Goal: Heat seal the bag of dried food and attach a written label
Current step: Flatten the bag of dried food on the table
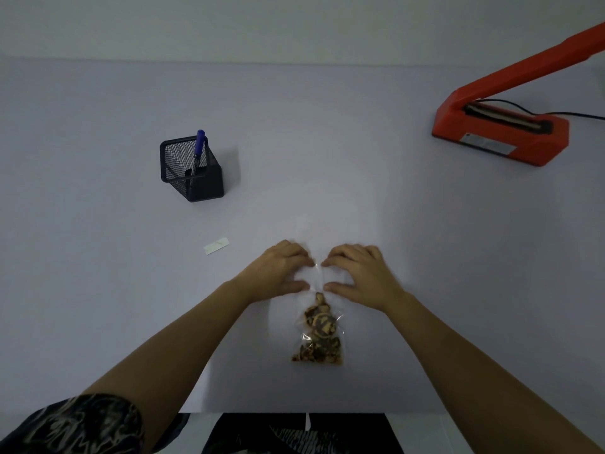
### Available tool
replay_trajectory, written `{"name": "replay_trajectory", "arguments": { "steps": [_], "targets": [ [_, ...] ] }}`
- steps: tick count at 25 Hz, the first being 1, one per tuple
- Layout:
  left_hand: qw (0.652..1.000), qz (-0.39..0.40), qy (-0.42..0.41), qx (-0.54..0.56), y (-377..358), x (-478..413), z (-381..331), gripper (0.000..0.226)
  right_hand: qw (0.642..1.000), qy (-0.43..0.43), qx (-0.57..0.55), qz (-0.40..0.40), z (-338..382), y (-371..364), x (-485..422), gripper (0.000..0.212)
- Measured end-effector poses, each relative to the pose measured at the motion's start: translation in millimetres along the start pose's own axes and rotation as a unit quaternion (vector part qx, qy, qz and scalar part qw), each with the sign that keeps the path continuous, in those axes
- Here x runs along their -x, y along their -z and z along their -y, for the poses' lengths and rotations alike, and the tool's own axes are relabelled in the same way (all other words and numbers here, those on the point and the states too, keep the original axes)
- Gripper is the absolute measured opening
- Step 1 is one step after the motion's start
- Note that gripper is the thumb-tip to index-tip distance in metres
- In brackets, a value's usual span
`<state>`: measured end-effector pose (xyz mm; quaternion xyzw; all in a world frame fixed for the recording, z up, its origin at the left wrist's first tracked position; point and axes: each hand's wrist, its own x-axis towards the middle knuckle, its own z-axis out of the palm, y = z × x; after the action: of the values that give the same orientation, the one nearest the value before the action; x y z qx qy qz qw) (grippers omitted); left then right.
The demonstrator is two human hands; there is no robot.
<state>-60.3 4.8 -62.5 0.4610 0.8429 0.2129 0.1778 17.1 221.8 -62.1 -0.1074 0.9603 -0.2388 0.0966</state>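
Note:
A clear plastic bag [319, 280] lies flat on the white table, its mouth pointing away from me. Brown and yellow dried food [319, 335] fills its near end. My left hand [278, 273] and my right hand [360, 276] rest side by side on the empty upper part of the bag, fingertips and thumbs pressing the plastic down, a narrow gap between them. A small white label strip [216, 245] lies on the table to the left of my hands. The red heat sealer [501, 132] stands at the far right with its arm raised.
A black mesh pen holder [191, 170] with a blue marker [198, 152] stands at the left middle of the table. The sealer's black cable [563, 114] runs off to the right. The near table edge [294, 412] is close to my body.

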Motion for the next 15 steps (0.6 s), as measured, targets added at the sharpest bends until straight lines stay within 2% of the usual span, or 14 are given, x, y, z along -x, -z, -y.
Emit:
{"name": "replay_trajectory", "arguments": {
  "steps": [4,8,12,15],
  "targets": [
    [0.995,0.052,0.046,-0.068,15.0,-13.4,1.0,0.074,0.997,-0.024,0.054,0.039,-0.4,14.2,-11.6,0.077],
    [0.987,0.071,0.110,-0.094,20.5,-19.4,0.9,0.101,0.993,-0.073,0.073,0.054,1.3,19.8,-16.9,0.101],
    [0.981,0.077,0.143,-0.103,24.1,-24.1,0.1,0.112,0.988,-0.117,0.071,0.070,4.0,21.1,-21.4,0.116],
    [0.980,0.082,0.165,-0.075,24.4,-26.7,-4.1,0.109,0.985,-0.144,0.037,0.086,7.3,19.9,-25.2,0.122]
  ]
}}
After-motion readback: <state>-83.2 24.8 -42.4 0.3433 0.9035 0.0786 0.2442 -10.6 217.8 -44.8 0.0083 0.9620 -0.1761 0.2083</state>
